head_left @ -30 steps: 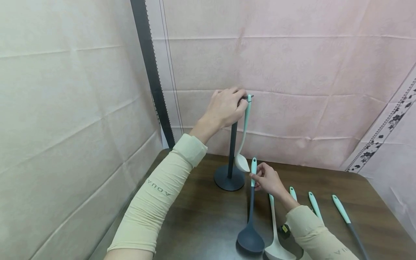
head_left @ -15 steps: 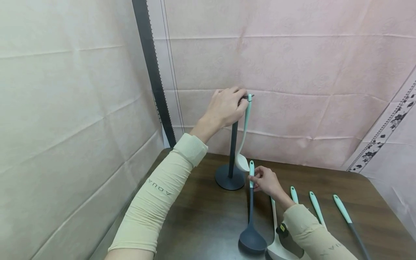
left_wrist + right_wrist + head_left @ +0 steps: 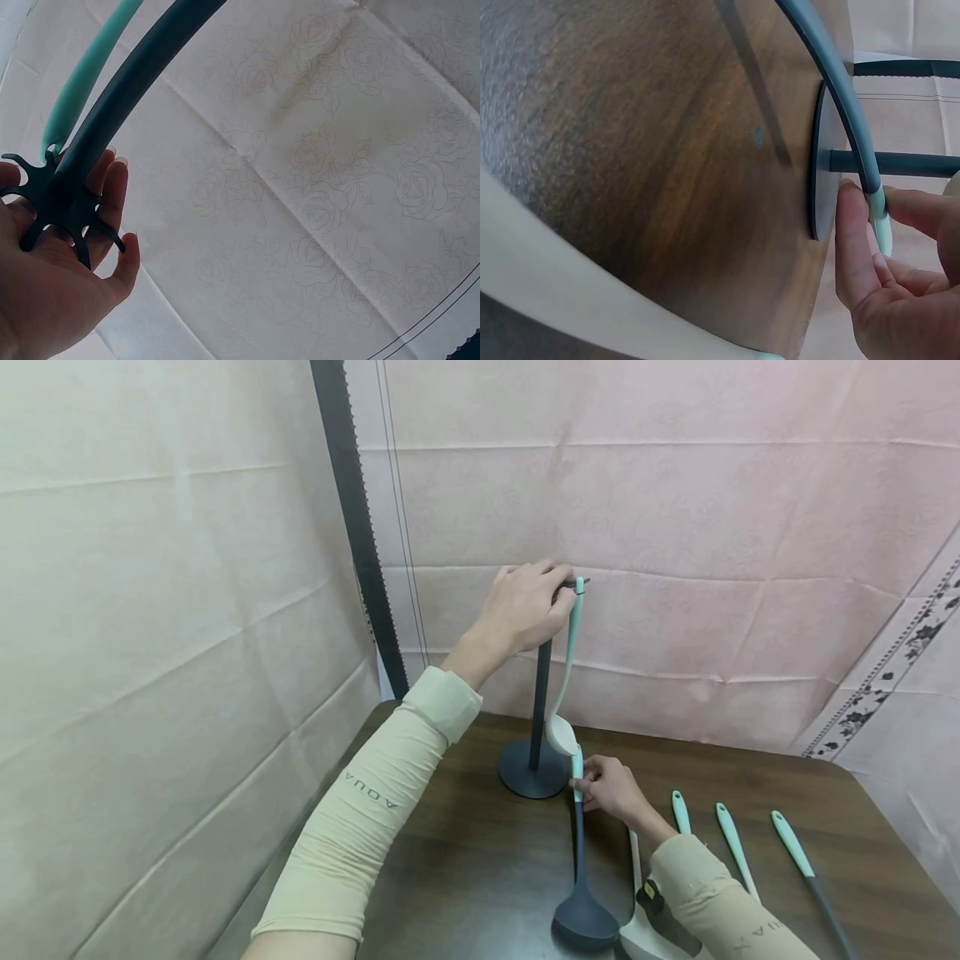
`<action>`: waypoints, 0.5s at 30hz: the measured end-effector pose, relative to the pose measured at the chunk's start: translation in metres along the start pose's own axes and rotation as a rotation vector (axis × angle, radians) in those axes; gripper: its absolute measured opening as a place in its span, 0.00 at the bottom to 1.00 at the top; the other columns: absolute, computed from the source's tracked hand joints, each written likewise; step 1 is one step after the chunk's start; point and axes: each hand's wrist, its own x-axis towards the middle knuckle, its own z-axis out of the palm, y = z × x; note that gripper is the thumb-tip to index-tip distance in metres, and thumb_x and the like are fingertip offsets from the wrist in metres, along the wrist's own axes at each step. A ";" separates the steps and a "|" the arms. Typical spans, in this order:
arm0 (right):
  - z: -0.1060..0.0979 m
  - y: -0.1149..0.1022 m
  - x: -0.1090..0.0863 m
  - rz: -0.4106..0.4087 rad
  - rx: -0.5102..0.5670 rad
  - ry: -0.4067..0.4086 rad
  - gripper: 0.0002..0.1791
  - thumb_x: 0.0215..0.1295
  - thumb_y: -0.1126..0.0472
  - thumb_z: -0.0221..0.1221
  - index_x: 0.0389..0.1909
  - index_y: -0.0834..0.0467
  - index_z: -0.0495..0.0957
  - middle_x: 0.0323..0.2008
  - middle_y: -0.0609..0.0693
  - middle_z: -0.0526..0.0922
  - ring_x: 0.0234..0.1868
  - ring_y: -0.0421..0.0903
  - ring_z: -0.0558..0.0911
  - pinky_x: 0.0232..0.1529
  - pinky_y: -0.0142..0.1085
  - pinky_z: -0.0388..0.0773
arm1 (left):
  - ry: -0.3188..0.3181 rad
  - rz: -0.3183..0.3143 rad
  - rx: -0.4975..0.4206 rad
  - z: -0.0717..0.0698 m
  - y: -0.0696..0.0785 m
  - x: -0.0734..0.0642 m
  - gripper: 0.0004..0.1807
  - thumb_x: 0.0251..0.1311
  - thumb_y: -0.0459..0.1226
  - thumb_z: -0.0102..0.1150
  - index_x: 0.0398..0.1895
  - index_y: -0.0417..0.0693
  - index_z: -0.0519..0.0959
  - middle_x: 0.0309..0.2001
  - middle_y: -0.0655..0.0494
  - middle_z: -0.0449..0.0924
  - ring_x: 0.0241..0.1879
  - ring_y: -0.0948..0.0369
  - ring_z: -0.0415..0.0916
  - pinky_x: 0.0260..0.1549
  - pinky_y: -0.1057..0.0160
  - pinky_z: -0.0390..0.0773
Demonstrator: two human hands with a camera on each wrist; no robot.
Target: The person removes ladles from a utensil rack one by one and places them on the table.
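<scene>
My left hand point(image 3: 522, 607) grips the hooked top point(image 3: 64, 202) of a dark utensil stand point(image 3: 542, 693), palm over the hooks and fingers curled round them. From one hook hangs a pale ladle point(image 3: 561, 734) with a mint handle. My right hand point(image 3: 611, 792) pinches the mint handle of a dark ladle point(image 3: 585, 918) between thumb and fingers, beside the stand. Its handle end is up, just below the hanging ladle's bowl; its own bowl is low over the table, and contact cannot be told. In the right wrist view, the dark ladle's shaft point(image 3: 840, 90) curves past the stand base.
A pale utensil point(image 3: 647, 937) lies on the wooden table point(image 3: 450, 860) near my right forearm. Several mint-handled utensils, including a dark-shafted one point(image 3: 810, 877), lie further right, partly hidden by the sleeve. Pale cloth point(image 3: 675, 527) hangs behind and at the left.
My right hand has moved slightly down and left, lowering the dark ladle's handle end toward the hanging ladle's bowl. My left hand keeps its place on the stand's top.
</scene>
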 end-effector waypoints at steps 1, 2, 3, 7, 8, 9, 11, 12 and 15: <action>0.000 0.001 0.000 0.002 -0.002 -0.005 0.21 0.70 0.69 0.66 0.60 0.72 0.76 0.35 0.58 0.85 0.29 0.49 0.87 0.34 0.46 0.89 | 0.001 0.001 -0.001 0.000 0.000 0.000 0.21 0.77 0.48 0.33 0.58 0.65 0.78 0.60 0.67 0.78 0.62 0.60 0.75 0.69 0.52 0.64; 0.001 0.002 0.000 0.005 -0.002 -0.010 0.21 0.70 0.69 0.66 0.60 0.72 0.76 0.35 0.58 0.85 0.29 0.49 0.87 0.34 0.46 0.89 | -0.001 0.001 -0.003 0.000 -0.001 0.000 0.21 0.77 0.47 0.33 0.58 0.65 0.78 0.60 0.67 0.77 0.62 0.60 0.75 0.69 0.51 0.64; 0.001 0.002 0.001 0.010 -0.001 -0.013 0.21 0.70 0.69 0.66 0.59 0.72 0.76 0.35 0.58 0.84 0.29 0.49 0.87 0.34 0.45 0.89 | -0.001 0.002 -0.004 0.000 -0.001 0.000 0.21 0.77 0.47 0.33 0.58 0.65 0.79 0.60 0.67 0.77 0.62 0.60 0.75 0.69 0.51 0.64; 0.003 0.005 0.001 0.033 0.006 -0.030 0.19 0.70 0.68 0.67 0.58 0.71 0.78 0.35 0.58 0.84 0.29 0.49 0.87 0.34 0.45 0.89 | -0.013 -0.002 -0.003 0.000 -0.002 0.000 0.23 0.78 0.48 0.33 0.61 0.64 0.79 0.63 0.66 0.77 0.64 0.60 0.74 0.69 0.51 0.64; 0.004 0.006 0.000 0.039 0.008 -0.034 0.19 0.70 0.68 0.67 0.58 0.71 0.78 0.35 0.58 0.84 0.29 0.49 0.87 0.34 0.45 0.89 | -0.016 -0.003 -0.004 0.001 -0.002 0.000 0.23 0.78 0.48 0.33 0.62 0.64 0.79 0.63 0.66 0.77 0.65 0.60 0.74 0.69 0.52 0.64; 0.004 0.006 0.000 0.042 0.011 -0.037 0.19 0.70 0.68 0.67 0.58 0.71 0.78 0.35 0.58 0.84 0.29 0.49 0.87 0.34 0.45 0.89 | -0.018 -0.004 -0.005 0.000 -0.002 0.000 0.24 0.78 0.48 0.33 0.63 0.64 0.79 0.64 0.66 0.77 0.65 0.60 0.74 0.69 0.52 0.63; 0.005 0.007 0.000 0.051 0.013 -0.042 0.19 0.70 0.68 0.67 0.57 0.72 0.78 0.35 0.58 0.84 0.29 0.49 0.87 0.34 0.45 0.89 | -0.019 -0.004 -0.007 0.000 -0.002 0.000 0.24 0.78 0.48 0.32 0.64 0.64 0.79 0.64 0.66 0.77 0.66 0.60 0.74 0.69 0.52 0.63; 0.005 0.007 0.000 0.050 0.010 -0.044 0.18 0.70 0.68 0.67 0.57 0.72 0.78 0.35 0.59 0.83 0.29 0.49 0.87 0.34 0.45 0.89 | -0.017 -0.003 -0.010 0.000 -0.002 0.000 0.24 0.78 0.48 0.32 0.63 0.64 0.79 0.64 0.66 0.77 0.66 0.60 0.74 0.69 0.53 0.63; 0.006 0.007 0.000 0.061 0.005 -0.034 0.17 0.69 0.69 0.67 0.55 0.72 0.79 0.34 0.58 0.82 0.29 0.49 0.87 0.33 0.44 0.88 | -0.013 0.000 -0.017 -0.001 -0.001 0.001 0.24 0.78 0.48 0.32 0.62 0.64 0.79 0.63 0.66 0.77 0.66 0.60 0.74 0.69 0.53 0.63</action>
